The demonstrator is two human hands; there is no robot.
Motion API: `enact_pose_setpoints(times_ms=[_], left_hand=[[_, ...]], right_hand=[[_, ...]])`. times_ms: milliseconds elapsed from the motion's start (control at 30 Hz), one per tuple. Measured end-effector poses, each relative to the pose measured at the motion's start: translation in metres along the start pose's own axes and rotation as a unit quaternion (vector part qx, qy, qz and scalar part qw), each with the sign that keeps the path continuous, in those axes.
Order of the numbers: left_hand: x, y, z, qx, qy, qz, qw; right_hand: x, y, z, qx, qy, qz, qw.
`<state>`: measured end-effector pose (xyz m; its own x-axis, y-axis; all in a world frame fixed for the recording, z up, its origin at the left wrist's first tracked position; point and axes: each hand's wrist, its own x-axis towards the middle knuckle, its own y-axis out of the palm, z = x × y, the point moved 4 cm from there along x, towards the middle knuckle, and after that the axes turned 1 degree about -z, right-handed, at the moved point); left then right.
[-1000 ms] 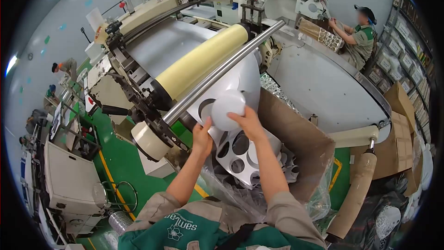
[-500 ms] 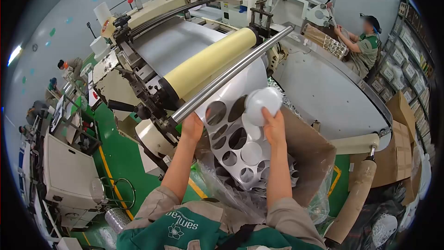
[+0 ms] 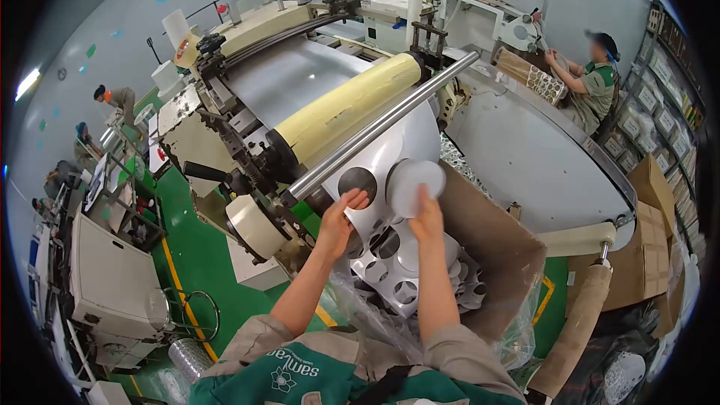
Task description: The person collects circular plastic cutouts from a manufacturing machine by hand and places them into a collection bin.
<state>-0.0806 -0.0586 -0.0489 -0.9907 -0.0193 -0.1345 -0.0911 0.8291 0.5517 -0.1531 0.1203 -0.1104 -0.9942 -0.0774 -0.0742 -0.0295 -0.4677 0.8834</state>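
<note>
A silver punched sheet point(image 3: 390, 244) with round holes hangs down from under a steel roller point(image 3: 375, 135) into a cardboard box point(image 3: 495, 247). My right hand point(image 3: 426, 219) presses a stack of white round discs point(image 3: 415, 184) against the sheet. My left hand point(image 3: 337, 221) lies flat with fingers spread on the sheet, just below a round hole point(image 3: 358, 180). Above the steel roller sits a yellow roller point(image 3: 349, 109).
The machine frame and a cream end cap point(image 3: 255, 226) stand to my left over the green floor point(image 3: 191, 255). A seated person point(image 3: 589, 79) works at a table at the back right. Shelves and cardboard boxes point(image 3: 652, 210) line the right side. Other people stand far left.
My right hand has come down and left with the discs, from the sheet's right edge to its middle. My left hand moved from the sheet's left edge, under the roller, onto its face.
</note>
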Motion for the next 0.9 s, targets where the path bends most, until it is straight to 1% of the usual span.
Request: enact_pose_setpoints(times_ms=[67, 133, 167, 200, 233, 267, 300, 400, 467, 500, 533, 567, 600, 633, 667, 700, 733, 767, 800, 833, 867, 900], left_hand=[[0.005, -0.01, -0.002, -0.017, 0.035, -0.012, 0.999], [0.012, -0.022, -0.009, -0.067, 0.052, -0.029, 0.996], [0.011, -0.023, -0.014, -0.058, 0.058, -0.018, 0.996], [0.011, -0.023, -0.019, -0.05, 0.064, -0.007, 0.997], [0.01, -0.023, -0.021, -0.056, 0.07, 0.003, 0.996], [0.008, -0.021, -0.024, -0.05, 0.066, 0.002, 0.997], [0.007, -0.019, -0.023, -0.049, 0.066, -0.003, 0.997], [0.003, -0.018, -0.016, -0.05, 0.041, 0.002, 0.998], [0.001, -0.02, -0.007, -0.07, 0.014, 0.004, 0.997], [-0.001, -0.021, -0.002, -0.039, -0.007, 0.003, 0.999], [-0.002, -0.021, 0.002, -0.009, -0.029, 0.001, 1.0], [-0.003, -0.022, 0.005, 0.05, -0.042, -0.032, 0.997], [-0.002, -0.025, 0.011, 0.057, -0.042, -0.048, 0.996], [0.002, -0.03, 0.015, 0.075, -0.033, -0.061, 0.995], [0.003, -0.034, 0.018, 0.091, -0.025, -0.075, 0.993], [0.004, -0.032, 0.018, 0.063, 0.0, -0.076, 0.995], [0.006, -0.033, 0.018, 0.053, 0.025, -0.086, 0.995], [0.009, -0.035, 0.02, 0.044, 0.049, -0.094, 0.993], [0.012, -0.036, 0.019, 0.038, 0.073, -0.1, 0.992], [0.011, -0.029, 0.015, 0.01, 0.074, -0.121, 0.99], [0.012, -0.03, 0.016, 0.013, 0.082, -0.118, 0.99], [0.015, -0.031, 0.018, 0.017, 0.09, -0.112, 0.989]], right_hand=[[-0.009, -0.019, 0.026, 0.039, -0.045, -0.048, 0.997], [-0.02, -0.028, 0.048, -0.074, -0.075, -0.057, 0.993], [-0.021, -0.033, 0.056, -0.19, -0.081, -0.02, 0.978], [-0.018, -0.041, 0.067, -0.38, -0.032, 0.001, 0.924], [-0.019, -0.019, 0.072, -0.541, -0.106, 0.113, 0.827], [-0.023, 0.009, 0.075, -0.673, -0.171, 0.219, 0.686], [-0.026, 0.033, 0.072, -0.795, -0.221, 0.267, 0.498], [-0.014, 0.069, 0.051, -0.848, -0.284, 0.349, 0.279], [0.001, 0.055, 0.035, -0.869, -0.288, 0.368, 0.164], [0.005, 0.036, 0.028, -0.856, -0.337, 0.365, 0.141], [0.007, 0.01, 0.02, -0.863, -0.307, 0.371, 0.151], [0.003, -0.019, 0.014, -0.869, -0.276, 0.377, 0.16], [-0.015, -0.051, 0.016, -0.843, -0.332, 0.386, 0.173], [-0.027, -0.105, 0.014, -0.886, -0.219, 0.366, 0.185], [-0.058, -0.135, 0.022, -0.874, -0.209, 0.381, 0.219], [-0.086, -0.167, 0.028, -0.866, -0.208, 0.364, 0.273], [-0.114, -0.198, 0.033, -0.897, -0.164, 0.352, 0.214], [-0.132, -0.244, 0.034, -0.924, -0.038, 0.345, 0.158], [-0.137, -0.255, 0.036, -0.937, 0.03, 0.307, 0.165], [-0.142, -0.264, 0.037, -0.944, 0.097, 0.266, 0.172], [-0.149, -0.259, 0.038, -0.944, 0.164, 0.221, 0.181], [-0.146, -0.233, 0.046, -0.934, -0.001, 0.189, 0.302]])
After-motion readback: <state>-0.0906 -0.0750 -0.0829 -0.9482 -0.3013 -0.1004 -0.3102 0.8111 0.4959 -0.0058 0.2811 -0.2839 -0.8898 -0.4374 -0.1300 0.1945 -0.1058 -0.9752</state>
